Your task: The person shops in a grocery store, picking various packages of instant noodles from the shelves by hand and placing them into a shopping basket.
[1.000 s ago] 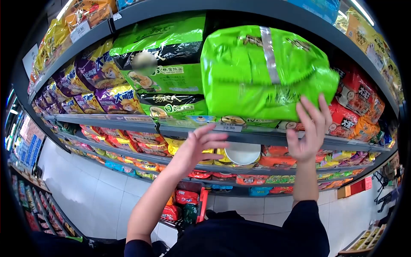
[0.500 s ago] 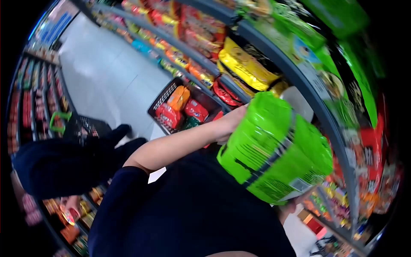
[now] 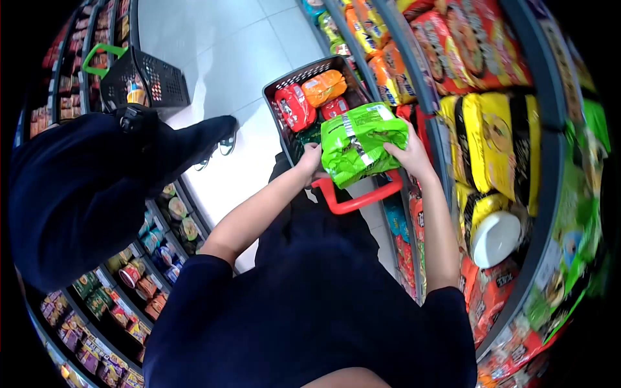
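Green instant noodle pack (image 3: 363, 142): held between two hands, over the near part of the black basket (image 3: 275, 97).
Left hand (image 3: 313, 160): fingers bent around the pack's near left corner; the tips are hidden, so I cannot tell how tight they are.
Right hand (image 3: 410, 152): spread wide, thumb and fingers on the pack's right end.
Red handle (image 3: 363, 202): just on the near side of the pack. The pack could bump or catch on it, because the pack is big and the handle is close.
Shiny plastic wrap (image 3: 375, 118): looks slippery, so the pack might slide out if the left fingers only have the corner.
Red pack (image 3: 295, 107) and orange pack (image 3: 324, 88): inside the basket, and they could get squashed if the green one dropped hard.
Half a second ago: the green pack was farther right, by the right shelf (image 3: 554, 168), and the right hand was mostly hidden. Now both hands show.
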`<state>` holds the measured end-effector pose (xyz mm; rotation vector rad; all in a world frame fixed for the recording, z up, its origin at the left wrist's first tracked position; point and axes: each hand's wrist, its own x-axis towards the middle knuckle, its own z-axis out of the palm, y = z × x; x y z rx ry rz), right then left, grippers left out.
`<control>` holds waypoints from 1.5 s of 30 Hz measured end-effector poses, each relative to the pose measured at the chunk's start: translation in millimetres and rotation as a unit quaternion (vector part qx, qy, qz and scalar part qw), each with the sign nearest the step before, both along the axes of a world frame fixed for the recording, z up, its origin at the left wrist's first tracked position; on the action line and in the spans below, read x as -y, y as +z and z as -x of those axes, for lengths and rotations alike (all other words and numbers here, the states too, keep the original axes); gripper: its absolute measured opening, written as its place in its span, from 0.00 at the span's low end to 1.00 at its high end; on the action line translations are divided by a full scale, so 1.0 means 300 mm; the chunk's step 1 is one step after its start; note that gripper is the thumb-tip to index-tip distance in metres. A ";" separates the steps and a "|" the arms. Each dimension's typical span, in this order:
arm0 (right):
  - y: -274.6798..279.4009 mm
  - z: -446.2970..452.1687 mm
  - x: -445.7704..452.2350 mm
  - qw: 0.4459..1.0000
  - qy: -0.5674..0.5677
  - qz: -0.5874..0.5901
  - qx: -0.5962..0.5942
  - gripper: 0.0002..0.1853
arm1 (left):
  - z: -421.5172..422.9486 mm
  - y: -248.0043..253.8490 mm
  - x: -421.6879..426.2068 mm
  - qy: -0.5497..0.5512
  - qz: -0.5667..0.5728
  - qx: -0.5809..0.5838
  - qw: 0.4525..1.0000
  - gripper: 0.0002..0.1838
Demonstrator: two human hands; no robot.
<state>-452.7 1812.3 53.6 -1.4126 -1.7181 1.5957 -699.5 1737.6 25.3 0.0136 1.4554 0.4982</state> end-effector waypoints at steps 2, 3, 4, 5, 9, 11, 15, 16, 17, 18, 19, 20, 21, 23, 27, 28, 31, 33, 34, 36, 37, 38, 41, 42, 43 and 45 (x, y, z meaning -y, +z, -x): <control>-0.246 0.050 -0.060 0.997 0.038 -0.021 0.063 0.36 | 0.055 -0.219 0.031 0.028 -0.048 0.030 0.998 0.23; -0.343 0.086 -0.089 0.995 0.042 0.005 0.095 0.36 | 0.077 -0.291 0.036 0.053 -0.057 0.118 0.990 0.23; -0.447 0.118 -0.091 0.990 0.043 0.036 0.128 0.36 | 0.081 -0.337 0.039 0.105 -0.043 0.130 0.985 0.25; -0.610 0.125 -0.098 0.995 0.027 0.037 0.086 0.35 | 0.070 -0.408 0.049 0.136 -0.035 0.113 0.984 0.26; -0.985 0.241 -0.121 0.990 -0.003 0.093 0.104 0.31 | 0.099 -0.714 0.051 0.144 -0.016 0.040 0.989 0.31; -1.198 0.277 -0.119 0.983 0.001 0.144 0.110 0.29 | 0.127 -0.833 0.059 0.095 0.002 0.016 0.995 0.34; -1.408 0.393 -0.085 0.955 0.033 0.274 0.107 0.30 | 0.160 -1.042 0.079 0.050 0.017 -0.081 0.995 0.38; -1.443 0.425 -0.065 0.951 0.048 0.269 0.142 0.30 | 0.149 -1.088 0.117 -0.027 -0.020 -0.136 0.990 0.37; -1.563 0.425 -0.011 0.967 0.003 0.228 0.114 0.34 | 0.133 -1.043 0.130 -0.039 -0.060 -0.132 0.989 0.36; -1.670 0.418 0.033 0.967 -0.007 0.223 0.125 0.36 | 0.111 -1.090 0.215 -0.068 -0.166 -0.140 0.974 0.34; -1.808 0.407 0.074 0.967 -0.016 0.217 0.133 0.38 | 0.119 -0.934 0.184 -0.158 -0.179 -0.135 0.962 0.32; -1.902 0.402 0.091 0.967 -0.026 0.210 0.141 0.40 | 0.103 -0.886 0.221 -0.194 -0.231 -0.100 0.948 0.28; -1.945 0.392 0.089 0.967 -0.021 0.217 0.132 0.41 | 0.095 -0.796 0.227 -0.254 -0.244 -0.059 0.934 0.24; -1.877 0.400 0.045 0.947 0.080 0.154 0.269 0.44 | 0.054 -0.637 0.244 -0.300 -0.231 0.063 0.924 0.22; -1.646 0.427 -0.023 0.889 0.095 0.112 0.434 0.42 | -0.024 -0.417 0.317 -0.451 -0.441 -0.019 0.776 0.30; -1.647 0.391 -0.019 0.923 0.133 0.031 0.360 0.31 | -0.037 -0.390 0.317 -0.451 -0.457 -0.025 0.766 0.30; -1.214 0.389 -0.049 0.981 0.112 0.057 0.150 0.19 | -0.031 -0.362 0.300 -0.498 -0.481 -0.032 0.721 0.25; -0.992 0.358 -0.020 0.961 0.204 0.048 0.183 0.19 | -0.044 -0.376 0.296 -0.536 -0.509 -0.036 0.673 0.21; -0.836 0.351 -0.023 0.963 0.216 0.043 0.155 0.20 | -0.059 -0.395 0.300 -0.529 -0.540 -0.067 0.652 0.23; -0.668 0.296 0.020 0.934 0.273 0.033 0.228 0.20 | -0.086 -0.428 0.310 -0.602 -0.530 -0.102 0.589 0.25; -0.567 0.276 0.044 0.936 0.258 0.030 0.237 0.21 | -0.098 -0.460 0.343 -0.585 -0.533 -0.118 0.599 0.25; -0.485 0.261 0.052 0.940 0.242 0.030 0.239 0.22 | -0.098 -0.497 0.348 -0.572 -0.532 -0.132 0.610 0.24; -0.165 0.272 0.038 0.939 0.241 -0.009 0.243 0.24 | -0.009 -0.528 0.253 -0.673 -0.534 -0.139 0.492 0.21; -0.051 0.281 0.020 0.934 0.248 -0.045 0.254 0.24 | 0.029 -0.544 0.223 -0.691 -0.530 -0.130 0.475 0.21; 0.097 0.310 -0.019 0.933 0.243 -0.054 0.259 0.23 | 0.079 -0.490 0.178 -0.713 -0.482 -0.112 0.497 0.21; 0.244 0.298 -0.079 0.943 0.165 -0.158 0.242 0.22 | 0.161 -0.576 0.140 -0.709 -0.391 -0.040 0.586 0.25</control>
